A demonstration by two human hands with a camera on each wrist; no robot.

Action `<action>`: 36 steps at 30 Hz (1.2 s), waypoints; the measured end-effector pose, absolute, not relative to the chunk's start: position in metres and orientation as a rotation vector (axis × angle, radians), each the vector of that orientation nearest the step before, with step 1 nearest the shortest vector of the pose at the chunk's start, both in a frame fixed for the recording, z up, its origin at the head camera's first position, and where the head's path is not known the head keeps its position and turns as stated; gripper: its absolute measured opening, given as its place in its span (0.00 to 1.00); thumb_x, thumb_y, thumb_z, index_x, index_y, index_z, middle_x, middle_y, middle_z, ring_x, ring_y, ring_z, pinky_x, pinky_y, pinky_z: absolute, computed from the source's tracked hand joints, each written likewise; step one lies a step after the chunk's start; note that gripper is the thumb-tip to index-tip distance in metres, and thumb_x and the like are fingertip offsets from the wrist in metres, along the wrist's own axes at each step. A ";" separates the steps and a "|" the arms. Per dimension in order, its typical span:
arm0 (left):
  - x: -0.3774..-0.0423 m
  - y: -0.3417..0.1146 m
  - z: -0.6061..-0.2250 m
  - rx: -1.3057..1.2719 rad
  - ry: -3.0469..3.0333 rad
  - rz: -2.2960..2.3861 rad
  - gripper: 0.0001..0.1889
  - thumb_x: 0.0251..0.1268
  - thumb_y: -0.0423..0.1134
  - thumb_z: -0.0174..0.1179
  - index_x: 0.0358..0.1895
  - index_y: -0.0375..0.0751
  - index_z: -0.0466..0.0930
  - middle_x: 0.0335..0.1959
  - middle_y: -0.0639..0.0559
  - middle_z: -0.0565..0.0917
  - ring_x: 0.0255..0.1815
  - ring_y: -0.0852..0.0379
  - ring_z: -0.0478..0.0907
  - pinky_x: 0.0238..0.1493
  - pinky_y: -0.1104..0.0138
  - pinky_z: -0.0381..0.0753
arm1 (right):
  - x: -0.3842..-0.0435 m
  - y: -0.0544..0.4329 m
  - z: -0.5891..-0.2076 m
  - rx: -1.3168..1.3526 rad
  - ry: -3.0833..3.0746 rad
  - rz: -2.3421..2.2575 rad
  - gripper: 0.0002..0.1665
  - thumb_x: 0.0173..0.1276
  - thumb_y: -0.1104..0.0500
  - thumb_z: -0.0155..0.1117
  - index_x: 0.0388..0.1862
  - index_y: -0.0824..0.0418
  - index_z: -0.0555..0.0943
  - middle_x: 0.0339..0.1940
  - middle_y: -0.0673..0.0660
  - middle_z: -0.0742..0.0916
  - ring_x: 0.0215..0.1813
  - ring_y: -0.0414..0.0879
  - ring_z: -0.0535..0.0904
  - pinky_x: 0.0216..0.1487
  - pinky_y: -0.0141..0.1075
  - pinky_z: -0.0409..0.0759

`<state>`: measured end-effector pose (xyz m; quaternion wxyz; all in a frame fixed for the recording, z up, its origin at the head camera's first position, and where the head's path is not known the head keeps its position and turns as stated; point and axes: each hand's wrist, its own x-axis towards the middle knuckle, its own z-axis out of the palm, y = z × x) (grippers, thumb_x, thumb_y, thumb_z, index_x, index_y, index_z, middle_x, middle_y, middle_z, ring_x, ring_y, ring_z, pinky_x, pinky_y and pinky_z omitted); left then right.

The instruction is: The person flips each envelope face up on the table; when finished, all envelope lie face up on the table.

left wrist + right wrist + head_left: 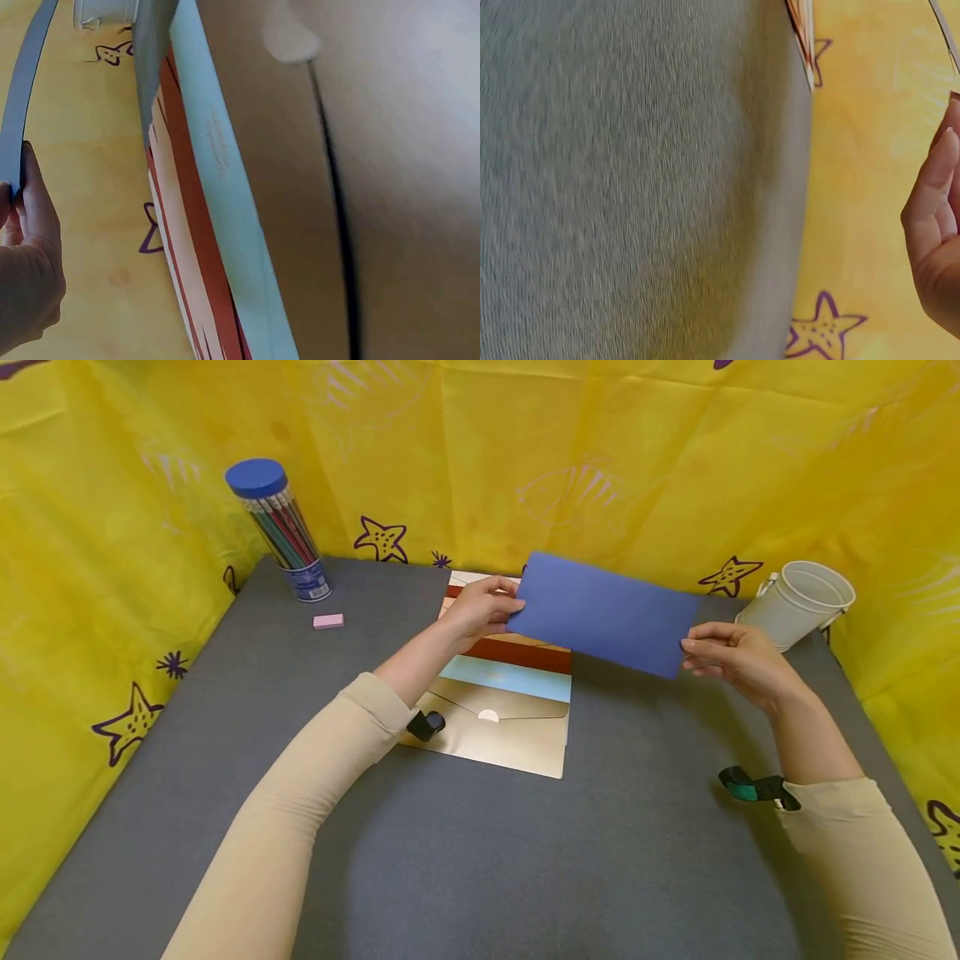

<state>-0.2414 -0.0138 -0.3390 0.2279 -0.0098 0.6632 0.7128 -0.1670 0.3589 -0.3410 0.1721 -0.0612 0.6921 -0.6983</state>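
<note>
A blue envelope-sized sheet (607,614) is held up above the table, tilted down to the right; whether it is an envelope cannot be told. My left hand (483,608) pinches its left edge between thumb and fingers. At its lower right corner, my right hand (738,660) pinches the other end. Beneath and to the left lies a spread of overlapping envelopes, the front one gold (510,747) with a round pale seal, then a light blue one (510,677) and reddish-brown ones behind. In the left wrist view the sheet (22,97) appears edge-on, clear of the envelopes.
A clear tube of pencils with a blue lid (281,531) stands at the back left, a pink eraser (328,622) in front of it. A white bucket (798,602) is at the back right, behind my right hand. Yellow patterned cloth (600,460) surrounds the grey table (480,868).
</note>
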 end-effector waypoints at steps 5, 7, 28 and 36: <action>-0.238 -0.031 -0.343 0.039 1.875 1.909 0.06 0.69 0.31 0.58 0.46 0.39 0.76 0.40 0.50 0.80 0.34 0.59 0.83 0.36 0.72 0.83 | -0.166 0.347 -0.341 -0.211 1.886 -2.048 0.14 0.73 0.72 0.53 0.41 0.59 0.84 0.33 0.50 0.89 0.34 0.42 0.87 0.39 0.31 0.86; -0.237 -0.037 -0.343 0.088 1.906 1.876 0.07 0.69 0.31 0.58 0.48 0.37 0.76 0.38 0.51 0.80 0.34 0.60 0.82 0.37 0.72 0.83 | -0.165 0.343 -0.340 -0.220 1.853 -2.085 0.14 0.73 0.72 0.52 0.41 0.60 0.84 0.33 0.50 0.89 0.34 0.42 0.86 0.38 0.31 0.86; -0.218 -0.098 -0.342 0.285 2.169 1.655 0.13 0.66 0.29 0.59 0.50 0.32 0.85 0.54 0.45 0.83 0.43 0.63 0.82 0.51 0.63 0.85 | -0.150 0.306 -0.345 -0.331 1.645 -2.152 0.18 0.74 0.73 0.48 0.45 0.64 0.86 0.44 0.52 0.89 0.39 0.41 0.88 0.45 0.32 0.87; -0.212 -0.111 -0.344 0.215 2.037 1.711 0.08 0.65 0.29 0.61 0.46 0.30 0.80 0.35 0.53 0.85 0.32 0.62 0.83 0.40 0.67 0.87 | -0.143 0.276 -0.349 -0.138 1.995 -1.935 0.15 0.65 0.73 0.63 0.45 0.61 0.73 0.30 0.48 0.87 0.28 0.41 0.85 0.34 0.34 0.87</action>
